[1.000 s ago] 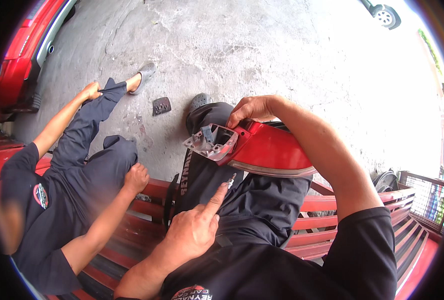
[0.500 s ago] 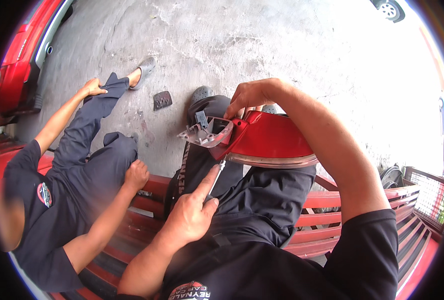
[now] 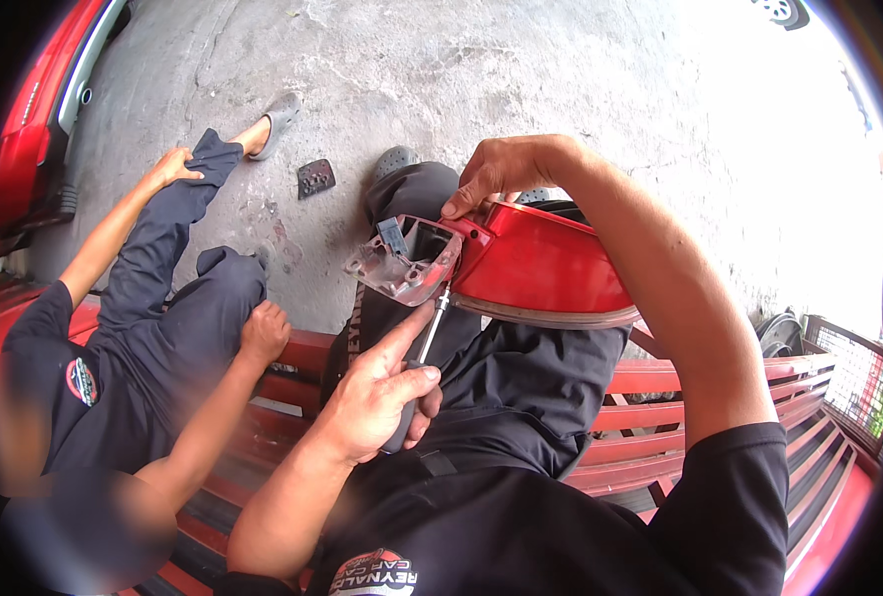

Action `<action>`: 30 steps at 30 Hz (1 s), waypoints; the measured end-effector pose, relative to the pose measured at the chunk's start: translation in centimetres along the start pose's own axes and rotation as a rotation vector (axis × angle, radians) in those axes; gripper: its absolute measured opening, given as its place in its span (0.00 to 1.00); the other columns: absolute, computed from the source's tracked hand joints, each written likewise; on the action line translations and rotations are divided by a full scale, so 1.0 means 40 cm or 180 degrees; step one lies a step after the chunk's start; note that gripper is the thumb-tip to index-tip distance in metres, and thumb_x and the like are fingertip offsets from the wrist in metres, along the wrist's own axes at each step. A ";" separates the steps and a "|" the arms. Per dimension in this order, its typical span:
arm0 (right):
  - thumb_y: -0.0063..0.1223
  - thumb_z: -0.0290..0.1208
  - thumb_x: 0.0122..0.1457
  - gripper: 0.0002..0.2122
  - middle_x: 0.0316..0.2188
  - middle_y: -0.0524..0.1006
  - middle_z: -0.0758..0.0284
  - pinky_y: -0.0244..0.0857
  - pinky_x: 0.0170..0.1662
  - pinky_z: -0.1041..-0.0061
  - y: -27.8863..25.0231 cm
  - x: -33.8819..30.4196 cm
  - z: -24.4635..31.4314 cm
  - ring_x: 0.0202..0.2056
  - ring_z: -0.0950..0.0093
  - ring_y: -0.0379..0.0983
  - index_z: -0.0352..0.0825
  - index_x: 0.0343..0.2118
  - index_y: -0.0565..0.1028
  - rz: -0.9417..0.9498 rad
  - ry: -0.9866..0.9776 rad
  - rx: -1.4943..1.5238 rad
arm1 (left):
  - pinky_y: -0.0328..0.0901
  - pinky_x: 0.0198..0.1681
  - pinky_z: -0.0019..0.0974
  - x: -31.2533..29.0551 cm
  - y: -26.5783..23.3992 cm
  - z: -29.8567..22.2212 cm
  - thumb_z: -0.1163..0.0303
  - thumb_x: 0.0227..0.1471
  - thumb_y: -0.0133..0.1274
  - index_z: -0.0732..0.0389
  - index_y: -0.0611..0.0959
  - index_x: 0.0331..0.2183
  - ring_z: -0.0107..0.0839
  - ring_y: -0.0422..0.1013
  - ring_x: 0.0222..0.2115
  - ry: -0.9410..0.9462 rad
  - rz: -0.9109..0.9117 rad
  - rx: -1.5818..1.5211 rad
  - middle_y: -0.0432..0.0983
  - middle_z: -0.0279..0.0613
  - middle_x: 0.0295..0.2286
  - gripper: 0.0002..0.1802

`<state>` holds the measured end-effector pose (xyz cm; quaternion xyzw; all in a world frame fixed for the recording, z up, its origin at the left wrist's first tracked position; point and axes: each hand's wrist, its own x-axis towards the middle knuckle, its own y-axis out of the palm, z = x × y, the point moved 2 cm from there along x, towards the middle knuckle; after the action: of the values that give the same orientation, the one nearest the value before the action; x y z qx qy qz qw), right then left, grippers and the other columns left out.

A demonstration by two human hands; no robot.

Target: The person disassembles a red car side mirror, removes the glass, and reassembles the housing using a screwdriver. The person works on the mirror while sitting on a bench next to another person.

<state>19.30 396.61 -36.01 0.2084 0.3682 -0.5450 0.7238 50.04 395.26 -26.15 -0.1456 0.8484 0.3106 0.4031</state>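
At the red lamp (image 3: 551, 263), hands (image 3: 372, 397) curl, left forefinger (image 3: 405, 338) along the tool (image 3: 432, 336).

Cracked grey concrete floor (image 3: 441, 79) before me, bleached by white daylight at right; near, red slatted bench (image 3: 645, 378); far left, red vehicle (image 3: 39, 129); right, brown-framed wire-mesh panel (image 3: 856, 382).

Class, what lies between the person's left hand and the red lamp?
In the head view, the dark-handled tool's metal shaft lies there, pointing from the left hand toward the red lamp; whether its tip touches is unclear.
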 end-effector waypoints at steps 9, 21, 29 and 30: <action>0.75 0.57 0.47 0.29 0.35 0.86 0.61 0.73 0.47 0.69 0.000 -0.002 -0.002 0.39 0.70 0.82 0.34 0.41 0.88 -0.0067 0.0022 -0.0072 | 0.67 0.20 0.32 0.015 0.028 0.037 0.72 0.66 0.49 0.52 0.48 0.74 0.27 0.69 0.16 0.0159 0.0083 -0.0446 0.75 0.43 0.24 0.43; 0.74 0.61 0.46 0.31 0.37 0.86 0.62 0.71 0.51 0.67 0.011 -0.016 0.019 0.43 0.68 0.81 0.34 0.40 0.88 -0.0167 -0.0095 -0.0206 | 0.67 0.21 0.36 0.012 0.007 0.055 0.70 0.67 0.48 0.45 0.46 0.75 0.31 0.68 0.16 0.0042 0.0237 -0.1013 0.74 0.48 0.26 0.44; 0.74 0.57 0.48 0.28 0.36 0.87 0.62 0.74 0.48 0.68 0.025 -0.038 0.036 0.40 0.68 0.83 0.34 0.40 0.87 -0.0239 -0.0053 -0.0163 | 0.67 0.22 0.34 0.022 0.027 0.045 0.69 0.67 0.49 0.46 0.46 0.75 0.30 0.69 0.17 0.0290 0.0376 -0.1102 0.74 0.47 0.26 0.44; 0.74 0.56 0.48 0.28 0.36 0.87 0.61 0.75 0.48 0.68 0.025 -0.031 0.033 0.39 0.68 0.83 0.33 0.40 0.87 -0.0240 -0.0099 -0.0129 | 0.67 0.23 0.33 0.022 0.028 0.044 0.69 0.67 0.50 0.47 0.46 0.75 0.29 0.69 0.18 0.0401 0.0343 -0.0879 0.75 0.47 0.26 0.44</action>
<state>20.47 396.78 -34.34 0.1713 0.3755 -0.5675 0.7125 49.98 397.26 -27.21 -0.1731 0.8279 0.4356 0.3080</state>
